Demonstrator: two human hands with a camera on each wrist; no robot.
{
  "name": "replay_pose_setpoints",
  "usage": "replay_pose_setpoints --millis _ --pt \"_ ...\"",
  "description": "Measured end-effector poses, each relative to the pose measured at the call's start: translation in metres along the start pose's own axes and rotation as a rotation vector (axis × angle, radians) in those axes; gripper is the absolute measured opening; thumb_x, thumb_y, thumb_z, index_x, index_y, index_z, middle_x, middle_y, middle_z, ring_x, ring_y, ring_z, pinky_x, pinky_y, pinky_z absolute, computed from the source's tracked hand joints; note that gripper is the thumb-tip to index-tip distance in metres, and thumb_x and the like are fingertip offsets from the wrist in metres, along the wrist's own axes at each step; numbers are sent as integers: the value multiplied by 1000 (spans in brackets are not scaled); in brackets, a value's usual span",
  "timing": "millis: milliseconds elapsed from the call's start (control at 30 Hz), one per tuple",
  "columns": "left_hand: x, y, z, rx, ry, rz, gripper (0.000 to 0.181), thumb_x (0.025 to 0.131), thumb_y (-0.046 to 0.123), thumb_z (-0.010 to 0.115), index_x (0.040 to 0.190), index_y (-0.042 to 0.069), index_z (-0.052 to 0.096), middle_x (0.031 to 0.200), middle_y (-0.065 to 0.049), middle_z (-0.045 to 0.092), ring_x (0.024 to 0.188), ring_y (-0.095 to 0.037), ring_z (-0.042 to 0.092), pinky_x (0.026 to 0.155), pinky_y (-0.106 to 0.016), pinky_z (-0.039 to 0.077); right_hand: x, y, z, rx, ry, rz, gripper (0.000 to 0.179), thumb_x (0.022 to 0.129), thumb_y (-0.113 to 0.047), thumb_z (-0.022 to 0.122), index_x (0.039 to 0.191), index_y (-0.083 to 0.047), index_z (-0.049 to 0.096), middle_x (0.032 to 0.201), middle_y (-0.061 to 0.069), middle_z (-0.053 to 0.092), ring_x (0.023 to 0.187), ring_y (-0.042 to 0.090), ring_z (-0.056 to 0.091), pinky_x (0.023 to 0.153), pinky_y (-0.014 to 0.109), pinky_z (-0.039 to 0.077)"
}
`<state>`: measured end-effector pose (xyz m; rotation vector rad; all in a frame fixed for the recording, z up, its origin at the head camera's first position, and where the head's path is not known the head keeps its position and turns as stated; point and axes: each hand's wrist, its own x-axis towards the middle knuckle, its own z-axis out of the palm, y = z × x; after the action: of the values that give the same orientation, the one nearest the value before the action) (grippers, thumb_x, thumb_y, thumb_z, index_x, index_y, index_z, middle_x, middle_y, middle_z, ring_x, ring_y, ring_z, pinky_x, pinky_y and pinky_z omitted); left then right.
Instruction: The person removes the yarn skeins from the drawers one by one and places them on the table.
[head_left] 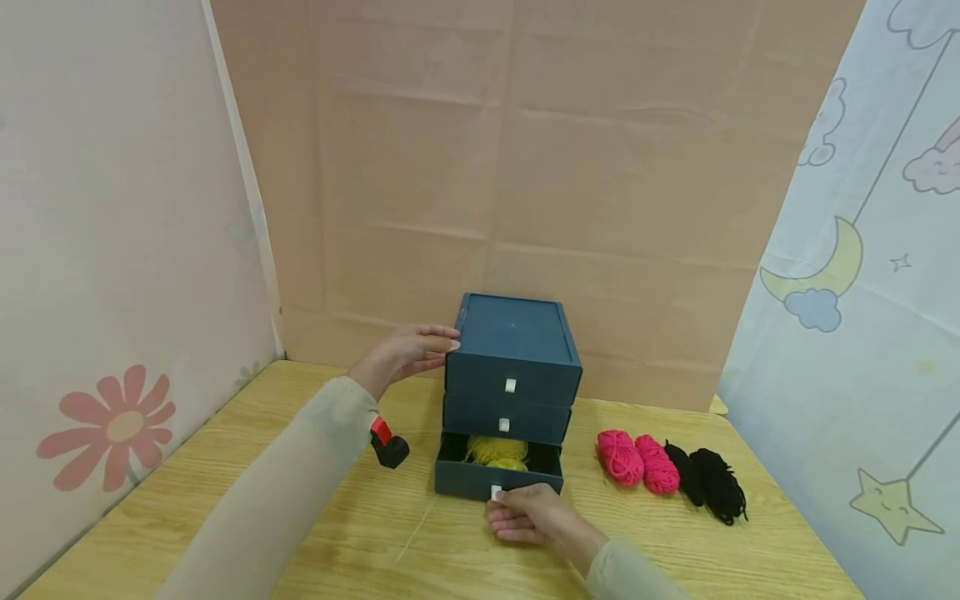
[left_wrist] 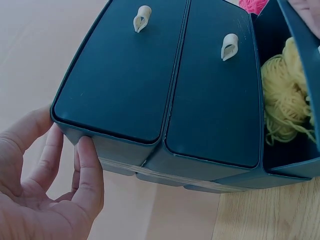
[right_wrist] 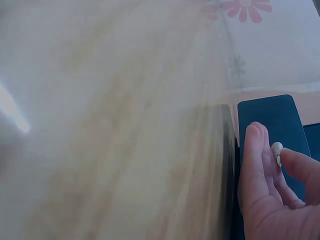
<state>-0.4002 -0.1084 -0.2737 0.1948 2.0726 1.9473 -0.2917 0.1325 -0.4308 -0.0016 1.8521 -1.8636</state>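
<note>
A dark blue drawer cabinet (head_left: pixel 513 329) with three stacked drawers stands on the table. Its bottom drawer (head_left: pixel 465 480) is pulled out, and yellow yarn (head_left: pixel 497 452) lies inside. My right hand (head_left: pixel 536 517) pinches the white pull tab (right_wrist: pixel 277 150) on that drawer's front between thumb and fingers. At the cabinet's upper left, my left hand (head_left: pixel 408 354) touches the side and front edge with its fingertips, seen closer in the left wrist view. Both upper drawers, the top one (left_wrist: pixel 120 70) and the middle one (left_wrist: pixel 215 95), are closed, each with a white tab.
Right of the cabinet lie two pink yarn skeins (head_left: pixel 621 457) and black yarn (head_left: pixel 716 485). A black and red object (head_left: pixel 390 446) sits on the table (head_left: pixel 390 542) beside the left forearm. Brown paper (head_left: pixel 525 167) hangs behind, with printed cloth at both sides.
</note>
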Motion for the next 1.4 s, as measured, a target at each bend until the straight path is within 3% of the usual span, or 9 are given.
replay_pose_setpoints --millis 367,800,1100,1400 --pt "-3 1 -1 40 -5 9 39 87 17 65 124 9 57 126 -8 52 109 -21 55 96 -34 44 -19 9 12 26 3 32 33 92 -20 58 107 9 63 86 8 69 73 12 66 73 29 55" --pt "-1 -1 -1 45 13 8 37 86 17 67 121 10 59 119 -8 56 100 -18 59 94 -34 45 -36 19 14 33 -57 86 33 93 -22 56 108 6 63 90 8 69 78 12 66 78 29 54" --pt "0 -1 -1 31 22 4 36 86 16 66 121 9 59 119 -8 56 99 -18 58 95 -34 45 -47 23 14 23 -118 84 33 94 -21 53 110 5 62 90 6 69 79 10 66 78 27 53" --pt "0 -1 0 18 27 3 34 86 15 66 119 9 60 117 -8 56 100 -20 56 95 -34 45 -51 27 18 -7 -107 75 32 94 -20 53 109 6 63 91 7 70 82 13 67 80 27 53"
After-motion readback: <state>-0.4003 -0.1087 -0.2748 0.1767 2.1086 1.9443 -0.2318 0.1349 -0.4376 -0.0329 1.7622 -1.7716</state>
